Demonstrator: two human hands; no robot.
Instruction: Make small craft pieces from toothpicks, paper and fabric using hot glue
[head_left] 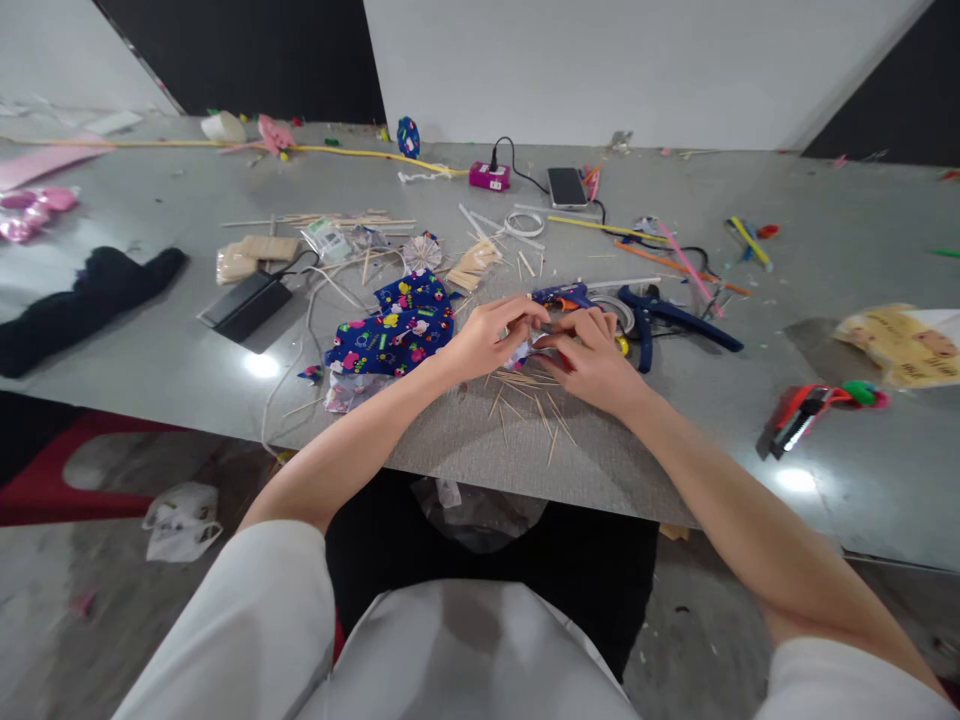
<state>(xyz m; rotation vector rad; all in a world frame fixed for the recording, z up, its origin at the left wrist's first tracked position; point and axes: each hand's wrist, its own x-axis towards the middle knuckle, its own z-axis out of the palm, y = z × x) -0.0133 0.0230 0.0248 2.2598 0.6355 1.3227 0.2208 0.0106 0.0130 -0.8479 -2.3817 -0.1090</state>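
Note:
My left hand (495, 335) and my right hand (592, 355) meet over the table near its front edge. Between their bent fingers is a small piece of patterned cloth (517, 354), whitish and blue, mostly hidden by the fingers. Just beneath lie several thin wooden sticks (531, 380), fanned out loosely. Left of my left hand, dark blue cloth with a colourful print (397, 335) lies crumpled. Beyond my fingers is a blue glue gun (562, 295) with an orange trigger. A dark blue plier-like tool (679, 322) rests to the right of my right hand.
A black power adapter (247, 305) and a dark cloth (90, 300) lie left on the grey table (420, 430). Behind are a purple power socket (489, 177), a phone (568, 187) and a yellow cable (352, 151). A box cutter (801, 422) lies right.

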